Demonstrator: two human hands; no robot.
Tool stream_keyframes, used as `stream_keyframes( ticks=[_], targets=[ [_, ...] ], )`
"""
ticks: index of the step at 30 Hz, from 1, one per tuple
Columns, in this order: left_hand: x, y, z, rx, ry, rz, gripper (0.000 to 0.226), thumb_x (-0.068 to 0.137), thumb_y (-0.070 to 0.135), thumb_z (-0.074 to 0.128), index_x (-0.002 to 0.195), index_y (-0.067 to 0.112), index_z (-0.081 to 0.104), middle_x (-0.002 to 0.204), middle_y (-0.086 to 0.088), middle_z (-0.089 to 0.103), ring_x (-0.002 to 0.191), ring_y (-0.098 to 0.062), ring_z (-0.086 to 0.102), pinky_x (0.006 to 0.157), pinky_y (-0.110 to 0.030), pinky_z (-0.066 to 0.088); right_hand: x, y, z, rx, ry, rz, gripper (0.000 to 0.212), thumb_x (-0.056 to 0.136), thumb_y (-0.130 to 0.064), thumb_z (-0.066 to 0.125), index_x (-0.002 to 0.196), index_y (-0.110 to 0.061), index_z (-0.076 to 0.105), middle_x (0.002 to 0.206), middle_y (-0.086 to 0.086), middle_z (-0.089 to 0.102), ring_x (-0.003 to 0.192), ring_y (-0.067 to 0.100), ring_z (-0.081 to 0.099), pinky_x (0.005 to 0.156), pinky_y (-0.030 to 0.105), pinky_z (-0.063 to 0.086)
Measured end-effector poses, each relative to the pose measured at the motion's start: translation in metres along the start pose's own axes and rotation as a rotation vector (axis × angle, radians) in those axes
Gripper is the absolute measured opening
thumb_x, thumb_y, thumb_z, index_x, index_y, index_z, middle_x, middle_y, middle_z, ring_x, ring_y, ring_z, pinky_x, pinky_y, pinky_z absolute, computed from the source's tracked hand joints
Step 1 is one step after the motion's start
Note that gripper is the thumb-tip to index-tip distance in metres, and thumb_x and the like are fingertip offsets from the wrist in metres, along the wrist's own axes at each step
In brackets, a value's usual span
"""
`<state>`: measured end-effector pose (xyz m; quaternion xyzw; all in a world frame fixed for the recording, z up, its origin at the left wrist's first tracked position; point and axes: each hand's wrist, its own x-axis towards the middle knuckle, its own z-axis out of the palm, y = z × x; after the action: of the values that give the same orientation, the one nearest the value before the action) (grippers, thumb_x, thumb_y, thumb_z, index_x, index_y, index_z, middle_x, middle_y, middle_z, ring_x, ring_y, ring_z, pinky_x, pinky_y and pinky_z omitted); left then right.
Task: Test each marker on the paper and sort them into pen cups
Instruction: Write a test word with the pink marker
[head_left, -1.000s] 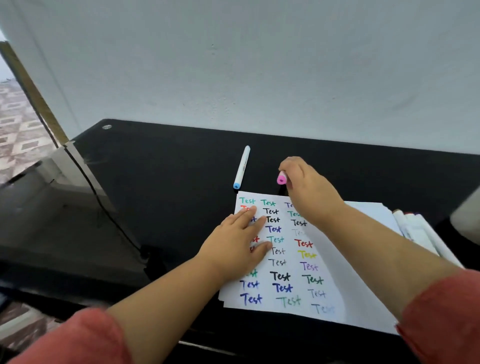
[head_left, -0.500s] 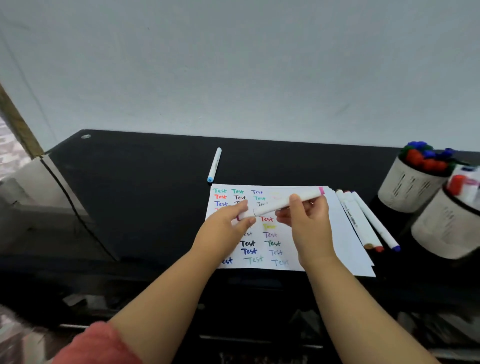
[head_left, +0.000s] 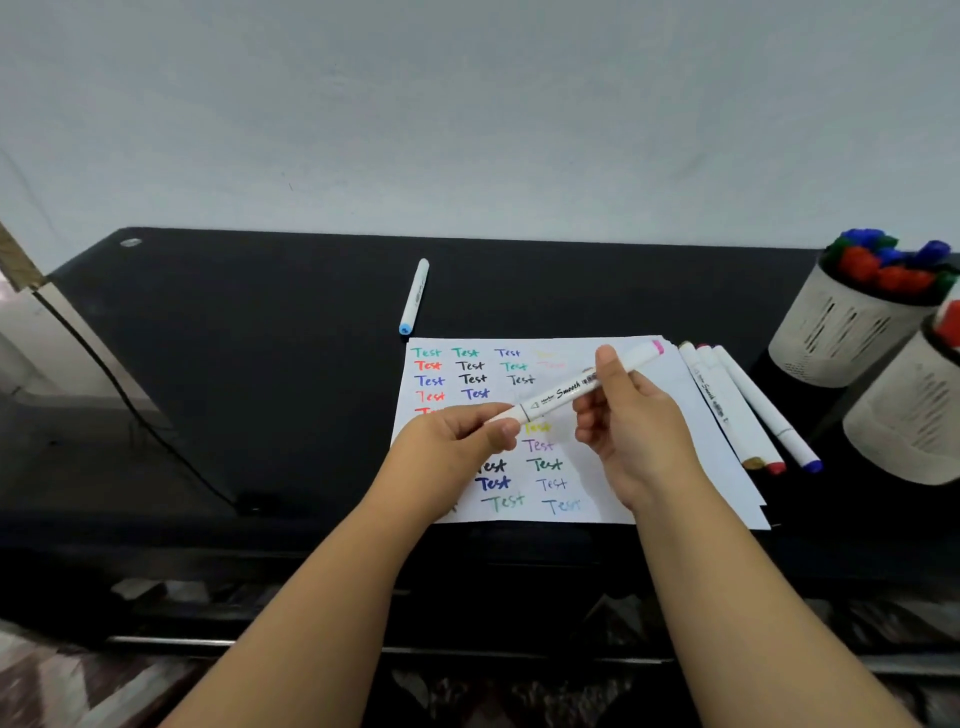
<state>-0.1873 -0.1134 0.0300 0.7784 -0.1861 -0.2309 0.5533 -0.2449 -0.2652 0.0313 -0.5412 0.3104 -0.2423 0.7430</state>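
A white marker with a pink end (head_left: 566, 391) hangs slanted above the paper (head_left: 670, 410), held at both ends. My left hand (head_left: 457, 441) grips its lower cap end. My right hand (head_left: 634, 421) holds the barrel near the middle, thumb on top. The paper is covered with rows of coloured "Test" words. A light blue marker (head_left: 414, 297) lies on the black table beyond the paper. Three white markers (head_left: 737, 405) lie along the paper's right edge. Two pale pen cups stand at the right: the far cup (head_left: 841, 332) full of coloured markers and the near cup (head_left: 904, 421).
The black table (head_left: 234, 338) runs back to a pale wall. A dark cable (head_left: 130, 405) crosses the table's left part. The table's front edge lies just below the paper.
My right hand picked up the pink marker from beyond the paper and brought it over the sheet. My left hand left the paper and took the marker's lower end. The camera turned right, showing the cups.
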Motion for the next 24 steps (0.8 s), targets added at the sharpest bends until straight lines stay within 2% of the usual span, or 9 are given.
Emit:
stream_keyframes(
  ticks=[3,7,9,12,15,19,24],
  targets=[
    [0.004,0.000,0.000,-0.014,-0.008,-0.012,0.014,0.085,0.037,0.065,0.072,0.042,0.070,0.096,-0.006,0.069,0.080,-0.010,0.052,0.066,-0.019,0.038,0.001,0.002,0.002,-0.054,-0.109,0.036,0.027,0.093,-0.035,0.057,0.081,-0.011,0.064,0.054,-0.001,0.053,0.049,0.012,0.044,0.048,0.023,0.041],
    [0.006,0.002,0.000,0.014,-0.037,-0.011,0.011,0.083,0.037,0.067,0.074,0.043,0.069,0.095,-0.005,0.071,0.080,-0.010,0.054,0.069,-0.019,0.039,-0.003,0.009,0.009,-0.137,-0.195,0.037,0.025,0.090,-0.032,0.061,0.078,-0.011,0.062,0.051,-0.002,0.051,0.044,0.011,0.040,0.043,0.022,0.037],
    [0.007,0.004,0.000,0.038,-0.048,-0.031,0.011,0.082,0.037,0.069,0.073,0.043,0.068,0.085,0.005,0.073,0.079,-0.006,0.059,0.067,-0.014,0.041,-0.003,0.010,0.010,-0.161,-0.205,0.025,0.024,0.091,-0.030,0.061,0.077,-0.010,0.061,0.050,-0.002,0.051,0.043,0.011,0.039,0.043,0.022,0.035],
    [0.009,0.007,-0.002,0.024,-0.061,-0.047,0.006,0.081,0.034,0.070,0.077,0.037,0.069,0.070,0.013,0.070,0.066,0.006,0.060,0.053,-0.001,0.039,-0.002,0.009,0.011,-0.195,-0.210,-0.005,0.023,0.092,-0.027,0.059,0.077,-0.011,0.060,0.050,-0.002,0.051,0.044,0.010,0.038,0.043,0.021,0.035],
    [0.008,0.011,-0.003,0.005,-0.070,-0.047,0.005,0.084,0.030,0.068,0.079,0.031,0.068,0.060,0.014,0.067,0.052,0.012,0.056,0.043,-0.002,0.034,-0.003,0.006,0.010,-0.192,-0.219,-0.017,0.023,0.094,-0.027,0.057,0.077,-0.011,0.060,0.052,0.000,0.050,0.042,0.008,0.037,0.042,0.019,0.034],
    [0.005,0.012,-0.004,0.004,-0.075,-0.046,0.007,0.086,0.029,0.066,0.079,0.029,0.068,0.060,0.014,0.067,0.056,0.010,0.059,0.045,-0.003,0.037,-0.007,0.003,0.010,-0.182,-0.236,-0.011,0.023,0.094,-0.026,0.057,0.077,-0.010,0.058,0.052,0.000,0.048,0.043,0.008,0.035,0.042,0.017,0.033],
    [0.005,0.012,-0.004,0.041,-0.085,-0.039,0.007,0.087,0.029,0.064,0.082,0.027,0.068,0.067,0.011,0.067,0.051,0.012,0.055,0.043,-0.003,0.035,-0.009,0.003,0.013,-0.163,-0.176,0.021,0.022,0.094,-0.026,0.057,0.077,-0.011,0.059,0.053,0.001,0.047,0.040,0.006,0.035,0.041,0.017,0.032]
  ],
)
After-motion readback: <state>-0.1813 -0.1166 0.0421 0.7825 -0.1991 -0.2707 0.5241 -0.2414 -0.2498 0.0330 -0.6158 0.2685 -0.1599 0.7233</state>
